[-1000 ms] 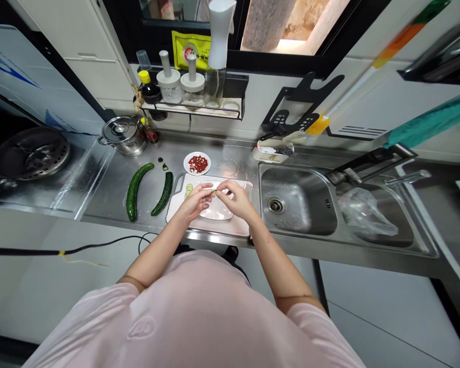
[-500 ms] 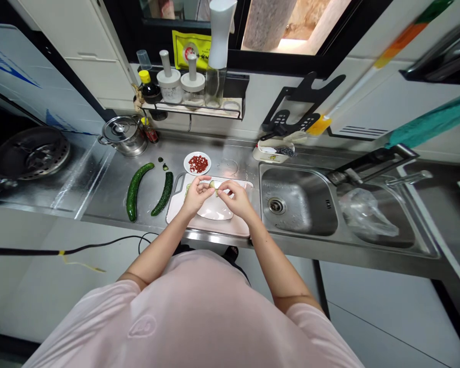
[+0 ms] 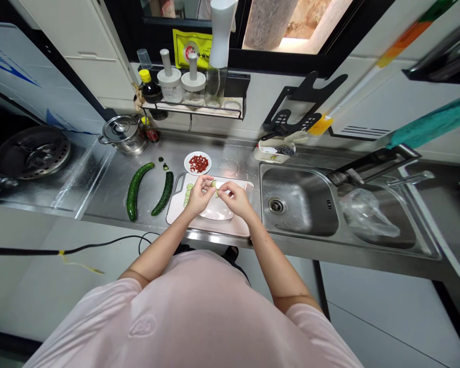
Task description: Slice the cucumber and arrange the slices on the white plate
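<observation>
Between the fingertips of both hands is a thin cucumber slice (image 3: 213,184). My left hand (image 3: 201,196) is closed on it, and my right hand (image 3: 234,198) pinches at its right side. Below the hands a shiny white plate (image 3: 216,210) rests on the white cutting board (image 3: 237,227); my hands partly hide it. To the left of my left hand, several cucumber slices (image 3: 188,193) lie in a row on the board. A cut cucumber (image 3: 163,194) and a longer whole cucumber (image 3: 136,191) lie on the steel counter, left of the board.
Behind the board stands a small white plate of chopped red pieces (image 3: 198,163). A lidded steel pot (image 3: 124,135) is at the back left, a pan (image 3: 30,152) further left. The sink (image 3: 299,202) lies right of the board. A shelf (image 3: 199,108) with jars hangs above.
My left hand has shifted slightly to the right, so more of the row of cucumber slices shows. Both hands stay together over the plate.
</observation>
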A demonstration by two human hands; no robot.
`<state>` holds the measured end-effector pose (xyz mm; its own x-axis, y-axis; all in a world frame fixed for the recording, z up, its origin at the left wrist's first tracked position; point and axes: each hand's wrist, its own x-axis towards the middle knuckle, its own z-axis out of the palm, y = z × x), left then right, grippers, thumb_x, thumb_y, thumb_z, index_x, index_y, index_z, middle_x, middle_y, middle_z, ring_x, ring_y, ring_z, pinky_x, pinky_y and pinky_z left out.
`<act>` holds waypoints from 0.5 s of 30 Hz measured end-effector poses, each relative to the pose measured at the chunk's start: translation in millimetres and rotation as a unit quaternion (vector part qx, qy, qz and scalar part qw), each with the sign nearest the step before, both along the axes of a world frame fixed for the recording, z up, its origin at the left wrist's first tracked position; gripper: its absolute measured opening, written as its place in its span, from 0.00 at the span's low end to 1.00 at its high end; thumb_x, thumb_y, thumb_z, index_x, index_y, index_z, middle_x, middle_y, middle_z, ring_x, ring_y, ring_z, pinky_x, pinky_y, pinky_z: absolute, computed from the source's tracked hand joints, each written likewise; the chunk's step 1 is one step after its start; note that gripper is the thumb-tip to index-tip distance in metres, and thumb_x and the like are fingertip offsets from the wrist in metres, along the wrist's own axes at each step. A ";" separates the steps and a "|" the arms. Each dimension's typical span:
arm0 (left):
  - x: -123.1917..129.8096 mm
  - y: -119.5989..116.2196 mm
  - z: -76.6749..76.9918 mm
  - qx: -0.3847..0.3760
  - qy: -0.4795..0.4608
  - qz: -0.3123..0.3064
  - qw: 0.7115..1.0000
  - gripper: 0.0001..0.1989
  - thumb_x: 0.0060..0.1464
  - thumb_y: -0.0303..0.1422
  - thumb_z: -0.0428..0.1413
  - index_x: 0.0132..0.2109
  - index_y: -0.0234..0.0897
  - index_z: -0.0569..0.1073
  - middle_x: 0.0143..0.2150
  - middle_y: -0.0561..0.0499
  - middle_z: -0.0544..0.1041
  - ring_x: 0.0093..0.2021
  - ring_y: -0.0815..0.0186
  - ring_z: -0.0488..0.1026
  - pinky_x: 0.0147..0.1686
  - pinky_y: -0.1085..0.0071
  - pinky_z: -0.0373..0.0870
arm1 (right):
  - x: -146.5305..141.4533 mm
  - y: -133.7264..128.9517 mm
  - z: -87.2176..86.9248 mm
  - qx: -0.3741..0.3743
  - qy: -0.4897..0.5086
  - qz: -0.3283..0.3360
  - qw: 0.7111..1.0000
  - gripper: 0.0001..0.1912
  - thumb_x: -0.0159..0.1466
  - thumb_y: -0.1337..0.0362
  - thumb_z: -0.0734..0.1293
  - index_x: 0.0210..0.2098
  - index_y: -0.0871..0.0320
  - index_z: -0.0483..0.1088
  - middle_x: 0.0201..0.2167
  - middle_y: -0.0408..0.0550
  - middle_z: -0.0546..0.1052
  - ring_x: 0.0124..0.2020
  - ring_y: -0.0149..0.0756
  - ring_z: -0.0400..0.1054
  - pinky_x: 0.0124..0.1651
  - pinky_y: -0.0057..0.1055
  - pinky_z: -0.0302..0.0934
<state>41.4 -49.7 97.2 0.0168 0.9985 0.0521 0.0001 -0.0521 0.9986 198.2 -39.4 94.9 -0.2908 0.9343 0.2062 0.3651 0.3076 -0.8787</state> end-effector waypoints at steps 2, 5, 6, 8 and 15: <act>1.0 1.1 -3.0 -0.003 0.010 0.002 1.000 0.16 0.49 0.32 0.57 0.45 0.39 0.65 0.33 0.53 0.70 0.32 0.72 0.66 0.31 0.76 0.60 | 0.3 1.3 -4.4 -0.005 0.001 -0.005 1.000 0.08 0.60 0.60 0.63 0.28 0.57 0.69 0.30 0.45 0.73 0.34 0.33 0.66 0.32 0.27 0.58; 1.2 4.5 -10.4 -0.003 0.024 0.009 1.000 0.18 0.48 0.31 0.58 0.47 0.40 0.64 0.33 0.54 0.70 0.31 0.72 0.66 0.30 0.76 0.60 | 1.7 4.3 -13.7 -0.017 -0.011 -0.015 1.000 0.09 0.59 0.59 0.63 0.28 0.57 0.69 0.28 0.44 0.72 0.33 0.32 0.66 0.33 0.27 0.58; 1.0 6.2 -13.9 -0.004 0.030 0.011 0.999 0.19 0.48 0.31 0.58 0.48 0.40 0.65 0.33 0.54 0.71 0.31 0.72 0.66 0.31 0.76 0.60 | 2.2 5.6 -17.4 -0.025 -0.016 -0.019 0.999 0.09 0.59 0.59 0.63 0.28 0.57 0.69 0.27 0.43 0.72 0.32 0.32 0.65 0.33 0.27 0.58; 0.7 10.7 -23.0 -0.009 0.047 0.012 0.999 0.20 0.47 0.30 0.58 0.49 0.40 0.65 0.32 0.54 0.71 0.31 0.72 0.67 0.32 0.76 0.61 | 3.2 8.4 -25.9 -0.047 -0.026 -0.026 0.998 0.09 0.58 0.59 0.63 0.28 0.58 0.69 0.26 0.43 0.73 0.30 0.31 0.65 0.34 0.27 0.58; 4.8 32.8 -75.8 -0.077 0.073 0.019 0.994 0.20 0.44 0.27 0.58 0.47 0.38 0.67 0.29 0.56 0.70 0.29 0.72 0.68 0.34 0.75 0.63 | 1.4 23.4 -68.7 -0.142 -0.102 -0.054 0.983 0.08 0.57 0.61 0.62 0.28 0.58 0.70 0.27 0.43 0.74 0.27 0.30 0.66 0.34 0.26 0.58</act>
<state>46.3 -16.9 21.4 -0.0243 0.9945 -0.1022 0.1440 0.1046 0.9840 199.6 -16.0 26.2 -0.1956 0.9733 -0.1206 0.5599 0.0099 -0.8285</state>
